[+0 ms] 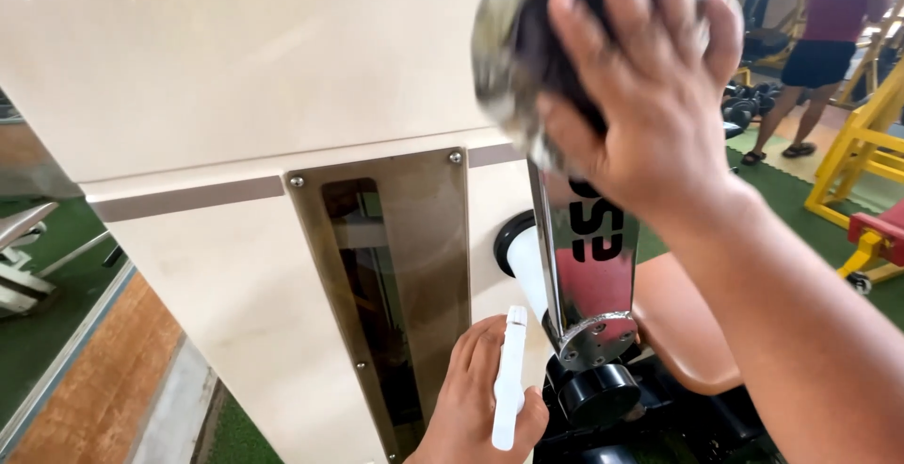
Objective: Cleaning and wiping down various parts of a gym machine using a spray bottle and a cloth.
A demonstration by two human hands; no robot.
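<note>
1. Head view: at upper right of the frame, the right hand (650, 97) presses a bunched cloth (527, 40) against the cream gym machine (235, 78).
2. At the bottom centre, the left hand (476, 403) grips a white spray bottle (509, 379); a loosened grip could drop it.

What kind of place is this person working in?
Most likely a gym: a cream weight machine with a padded seat, dumbbells on the green floor, and yellow exercise frames beyond.
</note>
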